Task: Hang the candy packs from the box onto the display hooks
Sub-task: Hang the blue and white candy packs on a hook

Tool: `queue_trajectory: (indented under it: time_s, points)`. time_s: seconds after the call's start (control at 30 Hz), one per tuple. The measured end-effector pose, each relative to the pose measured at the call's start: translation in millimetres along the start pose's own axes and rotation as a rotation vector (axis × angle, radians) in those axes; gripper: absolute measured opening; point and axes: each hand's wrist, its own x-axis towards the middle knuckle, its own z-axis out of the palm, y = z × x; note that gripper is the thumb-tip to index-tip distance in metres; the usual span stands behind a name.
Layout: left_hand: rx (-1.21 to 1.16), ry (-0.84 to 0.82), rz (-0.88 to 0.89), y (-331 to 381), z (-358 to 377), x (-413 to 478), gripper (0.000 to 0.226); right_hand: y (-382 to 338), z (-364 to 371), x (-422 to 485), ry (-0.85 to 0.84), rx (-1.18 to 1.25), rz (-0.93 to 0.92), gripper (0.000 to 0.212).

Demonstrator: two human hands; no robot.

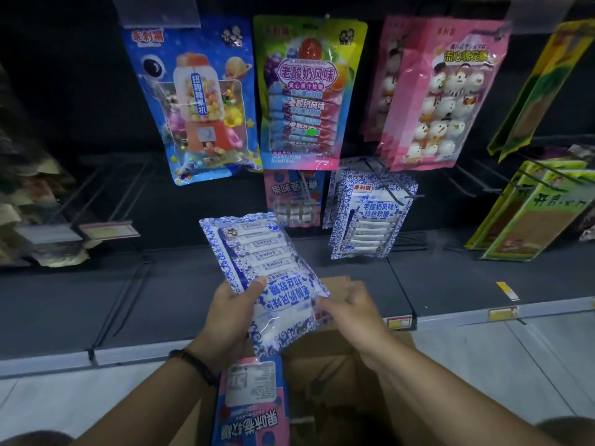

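My left hand [230, 312] grips a blue-and-white candy pack [262, 272] from its left side, upside down and tilted, above the brown cardboard box [338, 375]. My right hand [351, 309] touches the pack's lower right edge with its fingertips. Matching blue-and-white packs [370, 214] hang on a display hook [391, 185] up and to the right. A pink-and-blue pack [254, 403] lies in the box below my left wrist.
Hanging above are a blue gumball pack [199, 101], a rainbow pack [306, 91] and pink marshmallow packs [441, 94]. A pink pack [293, 201] hangs behind. Green packs [528, 214] hang at right. Bare hooks [106, 194] stick out at left over the dark shelf [128, 304].
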Motion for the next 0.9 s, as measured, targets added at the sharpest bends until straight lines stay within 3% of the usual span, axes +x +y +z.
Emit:
queue_trajectory:
  time_s: [0.07, 0.13, 0.27, 0.33, 0.4, 0.47, 0.53, 0.63, 0.67, 0.73, 0.8, 0.9]
  points:
    - [-0.067, 0.042, -0.028, 2, 2, 0, 0.023, 2, 2, -5, -0.258, 0.320, 0.311, 0.051]
    - [-0.116, 0.000, -0.059, 4, 3, -3, 0.026, -1, 9, -17, -0.490, 0.513, 0.408, 0.047]
    - [-0.061, -0.095, -0.131, 10, 0, -3, 0.034, -12, 16, -17, -0.375, 0.584, 0.145, 0.028]
    - [0.034, 0.065, -0.135, 5, -7, 3, 0.049, -20, 8, -10, -0.315, 0.479, 0.010, 0.023]
    - [0.270, 0.261, -0.149, 0, -11, 6, 0.093, -27, -4, -2, -0.297, 0.315, -0.113, 0.020]
    - [0.439, 0.367, -0.053, -3, -10, 5, 0.111, -33, -21, 4, -0.317, 0.022, -0.267, 0.017]
    - [0.575, 0.324, 0.165, -3, -7, 4, 0.108, -37, -38, 7, -0.318, -0.392, -0.444, 0.011]
    - [0.723, 0.014, 0.353, 1, 0, 3, 0.099, -44, -52, 5, -0.274, -0.807, -0.623, 0.030]
    - [0.662, -0.100, 0.327, 3, 3, 2, 0.089, -45, -54, 3, -0.247, -0.849, -0.647, 0.034]
    - [0.502, -0.249, 0.225, 1, 9, 5, 0.046, -47, -56, -2, -0.176, -0.881, -0.665, 0.036]
    - [0.440, -0.280, 0.225, 1, 17, 5, 0.010, -47, -61, -5, -0.097, -0.869, -0.650, 0.032]
    - [0.294, -0.285, 0.189, 4, 28, 1, 0.011, -45, -79, 1, -0.040, -0.641, -0.550, 0.026]
